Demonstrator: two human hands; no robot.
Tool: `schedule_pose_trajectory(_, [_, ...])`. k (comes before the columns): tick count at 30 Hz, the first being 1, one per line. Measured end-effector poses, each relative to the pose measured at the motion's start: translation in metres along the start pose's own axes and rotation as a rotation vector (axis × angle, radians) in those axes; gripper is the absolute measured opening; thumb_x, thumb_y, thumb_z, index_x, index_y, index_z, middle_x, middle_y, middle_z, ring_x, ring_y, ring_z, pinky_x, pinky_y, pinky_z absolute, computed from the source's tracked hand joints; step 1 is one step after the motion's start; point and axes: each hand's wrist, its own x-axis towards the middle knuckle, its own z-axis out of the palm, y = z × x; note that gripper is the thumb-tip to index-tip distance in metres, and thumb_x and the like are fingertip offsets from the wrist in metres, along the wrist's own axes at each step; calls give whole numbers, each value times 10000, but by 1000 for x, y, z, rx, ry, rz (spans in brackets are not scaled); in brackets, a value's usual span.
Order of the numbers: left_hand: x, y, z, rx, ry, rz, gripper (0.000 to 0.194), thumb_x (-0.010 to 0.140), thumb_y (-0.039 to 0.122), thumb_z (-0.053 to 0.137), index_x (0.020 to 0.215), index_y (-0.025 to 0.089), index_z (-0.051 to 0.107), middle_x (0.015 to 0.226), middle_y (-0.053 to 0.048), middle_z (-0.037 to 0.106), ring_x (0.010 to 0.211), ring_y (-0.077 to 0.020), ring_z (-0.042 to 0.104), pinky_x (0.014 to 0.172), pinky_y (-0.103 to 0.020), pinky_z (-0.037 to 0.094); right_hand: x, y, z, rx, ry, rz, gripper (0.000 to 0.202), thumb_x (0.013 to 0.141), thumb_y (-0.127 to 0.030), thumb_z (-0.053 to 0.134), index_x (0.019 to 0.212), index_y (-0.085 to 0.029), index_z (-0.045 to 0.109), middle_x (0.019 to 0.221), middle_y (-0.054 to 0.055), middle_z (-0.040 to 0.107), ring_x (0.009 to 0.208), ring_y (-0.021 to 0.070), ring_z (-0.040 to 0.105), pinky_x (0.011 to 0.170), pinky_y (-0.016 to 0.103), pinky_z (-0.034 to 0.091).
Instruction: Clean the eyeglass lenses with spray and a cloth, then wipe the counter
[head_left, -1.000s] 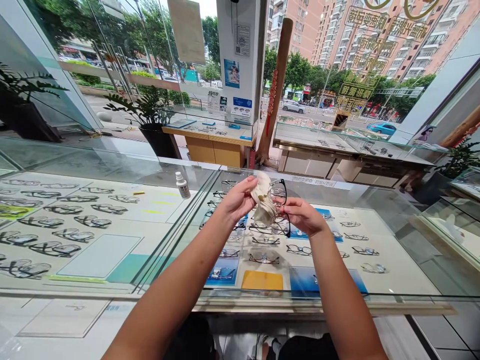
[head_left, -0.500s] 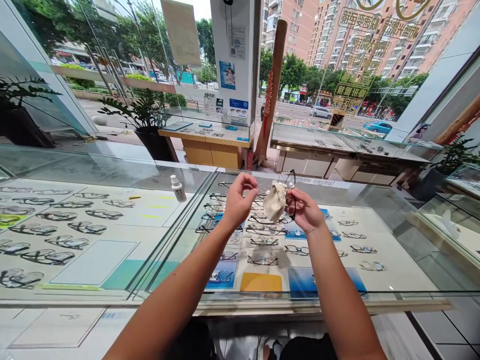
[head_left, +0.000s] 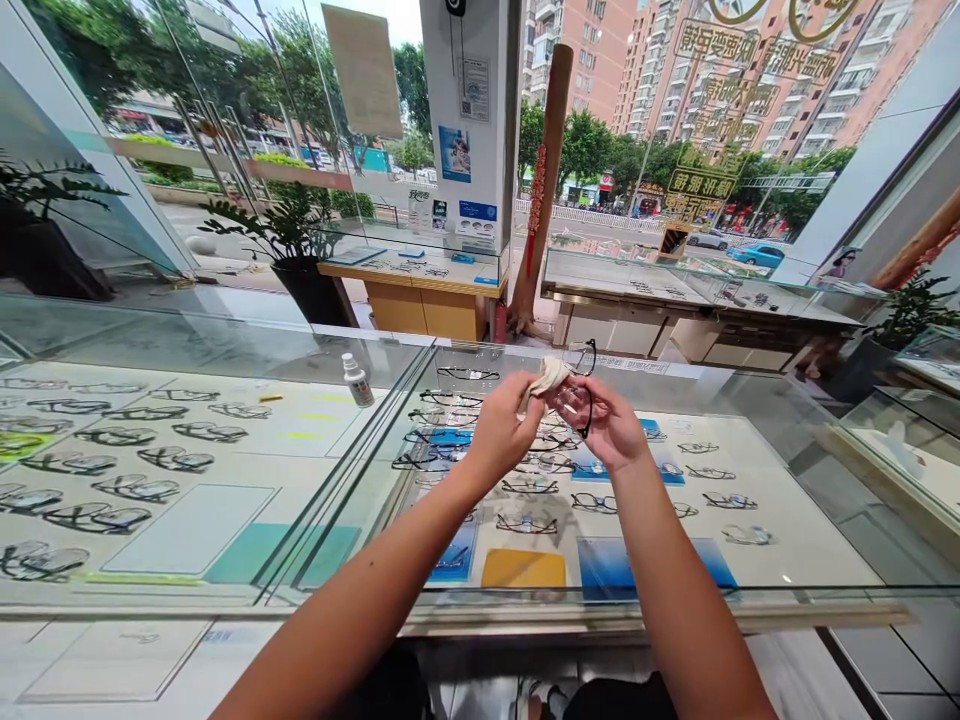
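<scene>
Over the glass display case (head_left: 420, 440), both my hands meet around a cream cloth (head_left: 551, 373). My left hand (head_left: 504, 428) is closed, its fingers and thumb pinching the bunched cloth from the left. My right hand (head_left: 616, 428) grips a pair of dark-rimmed eyeglasses (head_left: 590, 405); one lens stands above the fingers and a temple hangs down by the palm. The cloth lies against the glasses, covering part of them. Whether the right fingertips also press on the cloth is hard to see.
A small white spray bottle (head_left: 357, 380) stands on the glass to the left. Under the glass lie rows of eyeglasses (head_left: 527, 524), a yellow card (head_left: 523, 569) and blue cards (head_left: 656, 570). Beyond stand a wooden display cabinet (head_left: 424, 306), a leaning wooden post (head_left: 546, 190) and a potted plant (head_left: 307, 285).
My left hand has moved right and closed on the cloth. The cloth, which hung loose beside the glasses, is now bunched up. My right hand stays nearly in place with the eyeglasses.
</scene>
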Motion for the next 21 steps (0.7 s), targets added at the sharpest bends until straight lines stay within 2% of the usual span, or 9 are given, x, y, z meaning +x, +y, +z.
schedule_pose_trajectory(3, [7,-1,-5,-93,74,-45,146,930,334,642,934,213,724,952,-52,678,884,-217,565,875,-304,442,-1,-3,-1,-41,-6,9,261,749,-326,944,860,-200,744,973,48,772,1017,240,759,858,328,663])
schedule_pose_trajectory(7, [17,-9,-13,-386,94,-234,264,911,455,654,878,197,698,832,-20,649,770,-172,544,748,-266,448,-2,-11,-3,-123,-22,65,275,746,-341,948,858,-188,748,983,64,779,963,234,779,716,245,635])
schedule_pose_trajectory(10, [23,-16,-18,-544,140,-315,254,857,449,684,889,197,697,858,-20,667,801,-174,581,745,-255,471,-4,-20,-7,-118,-62,109,266,755,-346,930,842,-180,741,1098,98,789,924,220,776,695,247,628])
schedule_pose_trajectory(13, [26,-18,-22,-554,145,-376,251,812,431,700,867,186,701,843,-35,669,841,-197,611,746,-268,488,-6,-29,-11,-62,-56,117,234,761,-348,908,832,-197,744,1194,90,785,947,220,772,682,260,631])
schedule_pose_trajectory(16, [25,-15,-24,-493,44,-413,263,789,437,701,814,175,692,823,-43,660,826,-200,592,702,-272,472,-9,-35,-12,-13,-27,64,200,756,-353,903,806,-234,750,1168,45,797,1013,232,766,684,274,641])
schedule_pose_trajectory(21, [21,-9,-20,-394,-210,-387,318,836,479,654,769,168,668,779,-26,612,759,-177,505,667,-272,406,-9,-28,-3,-83,-45,-65,224,771,-385,922,824,-222,778,1284,67,760,1255,254,687,948,312,633])
